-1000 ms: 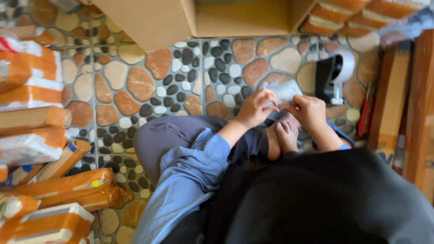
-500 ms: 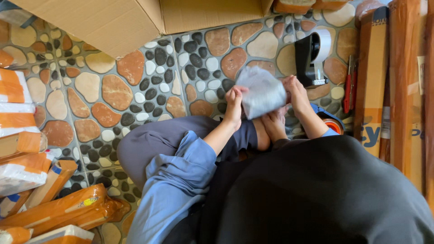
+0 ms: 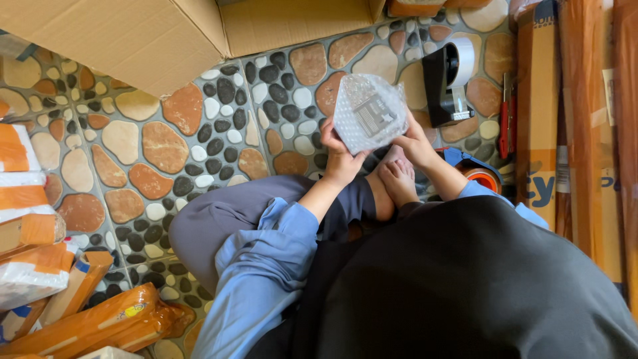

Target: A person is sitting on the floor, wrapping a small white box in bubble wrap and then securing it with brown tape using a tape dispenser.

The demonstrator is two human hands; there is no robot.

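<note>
A small parcel wrapped in bubble wrap (image 3: pixel 369 114), with a dark label showing through, is held up in front of me over the pebble-pattern floor. My left hand (image 3: pixel 341 157) grips its lower left edge. On the lower right edge sits my right hand (image 3: pixel 413 141), fingers closed on the wrap. I sit cross-legged in blue sleeves and grey trousers, with a bare foot (image 3: pixel 397 181) just under the hands.
A black tape dispenser with a white roll (image 3: pixel 450 78) stands right of the parcel. An open cardboard box (image 3: pixel 199 30) lies ahead. Orange-taped packages (image 3: pixel 40 233) pile at the left. Flat cartons (image 3: pixel 571 119) lean at the right, beside a red tool (image 3: pixel 507 114).
Both hands have raised the bubble-wrapped parcel from low near the foot to up in front of me. The view has tilted so the cardboard box shows more.
</note>
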